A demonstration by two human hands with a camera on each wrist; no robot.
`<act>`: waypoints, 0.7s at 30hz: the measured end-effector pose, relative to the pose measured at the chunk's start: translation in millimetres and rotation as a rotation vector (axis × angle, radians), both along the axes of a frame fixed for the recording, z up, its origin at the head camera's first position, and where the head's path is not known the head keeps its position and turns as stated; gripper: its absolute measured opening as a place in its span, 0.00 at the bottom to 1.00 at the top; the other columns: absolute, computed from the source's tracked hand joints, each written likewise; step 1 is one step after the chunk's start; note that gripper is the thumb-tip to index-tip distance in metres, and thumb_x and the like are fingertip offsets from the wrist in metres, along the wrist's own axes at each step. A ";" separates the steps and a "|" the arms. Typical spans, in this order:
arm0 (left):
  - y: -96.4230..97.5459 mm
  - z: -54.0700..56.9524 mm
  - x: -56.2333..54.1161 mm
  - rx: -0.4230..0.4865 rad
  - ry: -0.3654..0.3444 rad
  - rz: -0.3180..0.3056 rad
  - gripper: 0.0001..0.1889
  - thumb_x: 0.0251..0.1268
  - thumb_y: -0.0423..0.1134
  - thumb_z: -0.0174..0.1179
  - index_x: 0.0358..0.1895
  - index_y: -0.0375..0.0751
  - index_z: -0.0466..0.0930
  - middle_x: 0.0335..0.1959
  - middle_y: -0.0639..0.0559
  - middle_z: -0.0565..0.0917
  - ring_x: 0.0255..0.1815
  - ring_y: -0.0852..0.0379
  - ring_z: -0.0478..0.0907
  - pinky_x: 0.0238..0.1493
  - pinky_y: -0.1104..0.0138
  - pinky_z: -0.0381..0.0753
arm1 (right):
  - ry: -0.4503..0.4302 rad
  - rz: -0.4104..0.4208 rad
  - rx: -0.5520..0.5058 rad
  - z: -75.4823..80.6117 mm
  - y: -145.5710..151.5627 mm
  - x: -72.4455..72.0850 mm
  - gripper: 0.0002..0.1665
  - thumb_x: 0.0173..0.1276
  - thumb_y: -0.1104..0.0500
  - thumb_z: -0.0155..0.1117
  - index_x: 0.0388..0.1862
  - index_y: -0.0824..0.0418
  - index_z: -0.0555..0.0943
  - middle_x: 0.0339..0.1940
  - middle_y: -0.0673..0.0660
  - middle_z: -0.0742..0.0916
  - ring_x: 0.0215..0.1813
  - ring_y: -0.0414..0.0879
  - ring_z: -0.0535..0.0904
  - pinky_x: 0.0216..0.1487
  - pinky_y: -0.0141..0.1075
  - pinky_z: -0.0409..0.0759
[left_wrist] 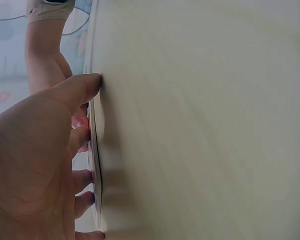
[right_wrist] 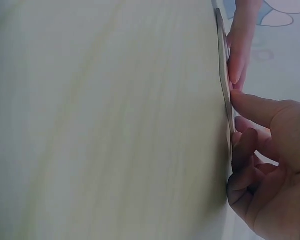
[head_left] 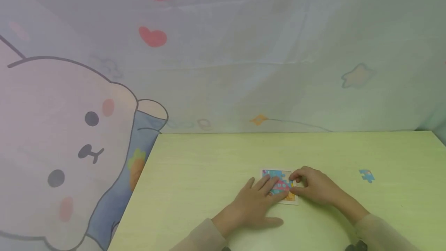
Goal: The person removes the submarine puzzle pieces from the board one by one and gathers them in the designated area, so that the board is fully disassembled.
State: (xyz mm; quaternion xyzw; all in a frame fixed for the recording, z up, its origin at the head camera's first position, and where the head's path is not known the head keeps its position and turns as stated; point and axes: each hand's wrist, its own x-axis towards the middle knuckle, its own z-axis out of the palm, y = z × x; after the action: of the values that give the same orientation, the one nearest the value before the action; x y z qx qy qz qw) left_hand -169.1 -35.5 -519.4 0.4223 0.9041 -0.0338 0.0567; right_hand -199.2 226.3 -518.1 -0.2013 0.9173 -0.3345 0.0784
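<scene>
A small jigsaw puzzle (head_left: 281,174) in a white-edged tray lies on the table, its picture in blue, pink and orange. My left hand (head_left: 253,203) rests over its lower left with fingers spread, the fingertips touching the picture and the thumb on the table beside it. At the puzzle's right side, the thumb and index finger of my right hand (head_left: 318,186) pinch a puzzle piece (head_left: 291,184), largely hidden by the fingertips. The right hand's other fingers are curled. In both wrist views the tray (right_wrist: 223,60) shows edge-on as a thin board.
A loose blue puzzle piece (head_left: 366,175) lies on the table to the right of my right hand. The pale yellow-green table (head_left: 209,158) ends at the back against a curtain (head_left: 244,49) printed with hearts and a cartoon bear.
</scene>
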 end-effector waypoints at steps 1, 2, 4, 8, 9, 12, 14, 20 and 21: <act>0.1 0.4 0.2 -0.003 -0.003 0.004 0.40 0.73 0.76 0.37 0.84 0.70 0.49 0.87 0.50 0.45 0.85 0.47 0.44 0.75 0.40 0.60 | -0.010 0.001 0.000 0.9 -0.5 0.1 0.17 0.65 0.48 0.77 0.49 0.53 0.85 0.41 0.46 0.82 0.44 0.42 0.76 0.44 0.39 0.78; 0.3 0.6 0.3 -0.003 -0.007 0.006 0.40 0.73 0.76 0.38 0.84 0.70 0.50 0.87 0.51 0.45 0.85 0.47 0.44 0.75 0.40 0.60 | -0.021 0.003 -0.002 2.1 -1.0 0.2 0.17 0.66 0.49 0.77 0.49 0.54 0.84 0.41 0.46 0.82 0.43 0.43 0.76 0.44 0.38 0.78; 0.9 1.5 0.6 -0.005 -0.015 0.013 0.40 0.73 0.76 0.38 0.84 0.71 0.50 0.87 0.51 0.45 0.85 0.47 0.44 0.75 0.40 0.60 | -0.037 0.010 -0.011 4.1 -2.1 0.8 0.18 0.66 0.50 0.77 0.49 0.56 0.83 0.42 0.48 0.81 0.43 0.44 0.76 0.44 0.39 0.78; 2.0 3.0 1.1 -0.013 -0.029 0.024 0.40 0.72 0.77 0.39 0.84 0.72 0.50 0.87 0.52 0.44 0.85 0.48 0.43 0.75 0.40 0.59 | -0.053 0.004 -0.029 6.3 -4.1 1.4 0.18 0.66 0.52 0.77 0.48 0.57 0.81 0.42 0.49 0.81 0.42 0.44 0.75 0.43 0.39 0.77; 2.4 3.5 1.2 -0.016 -0.031 0.026 0.40 0.72 0.77 0.39 0.84 0.72 0.50 0.87 0.52 0.44 0.85 0.48 0.43 0.75 0.40 0.59 | -0.055 0.001 -0.033 6.4 -4.4 1.3 0.18 0.66 0.52 0.78 0.48 0.57 0.81 0.42 0.49 0.82 0.41 0.44 0.75 0.43 0.39 0.76; 3.0 5.5 1.6 -0.024 -0.036 0.030 0.40 0.72 0.77 0.39 0.84 0.72 0.50 0.87 0.52 0.44 0.85 0.48 0.43 0.75 0.40 0.59 | -0.063 -0.013 -0.045 5.2 -4.5 -0.1 0.16 0.65 0.54 0.78 0.47 0.56 0.81 0.42 0.48 0.83 0.36 0.42 0.74 0.39 0.36 0.76; 3.2 6.8 1.8 -0.027 -0.033 0.030 0.40 0.72 0.76 0.40 0.84 0.72 0.50 0.87 0.52 0.45 0.85 0.48 0.43 0.75 0.40 0.60 | -0.063 -0.011 -0.055 4.1 -4.0 -1.2 0.15 0.66 0.54 0.77 0.46 0.55 0.81 0.39 0.47 0.83 0.31 0.41 0.73 0.36 0.35 0.75; 3.6 7.8 2.1 -0.026 -0.029 0.026 0.40 0.72 0.76 0.41 0.84 0.71 0.50 0.86 0.51 0.46 0.85 0.46 0.44 0.74 0.40 0.60 | -0.053 0.017 -0.097 2.0 -1.0 -2.5 0.09 0.70 0.56 0.73 0.45 0.55 0.82 0.36 0.46 0.85 0.26 0.38 0.74 0.31 0.33 0.75; 3.6 7.4 2.1 -0.027 -0.029 0.026 0.40 0.72 0.76 0.40 0.84 0.71 0.50 0.87 0.51 0.46 0.85 0.46 0.44 0.74 0.40 0.60 | -0.052 0.019 -0.100 1.9 -0.5 -2.7 0.08 0.71 0.57 0.72 0.44 0.54 0.82 0.37 0.46 0.85 0.26 0.38 0.75 0.31 0.33 0.76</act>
State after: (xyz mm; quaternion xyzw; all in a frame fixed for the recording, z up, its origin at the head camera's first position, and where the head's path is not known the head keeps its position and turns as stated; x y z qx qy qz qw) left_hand -167.0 -31.8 -512.0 0.4100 0.9081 -0.0389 0.0761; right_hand -201.8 225.8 -516.2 -0.2047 0.8951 -0.3846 0.0951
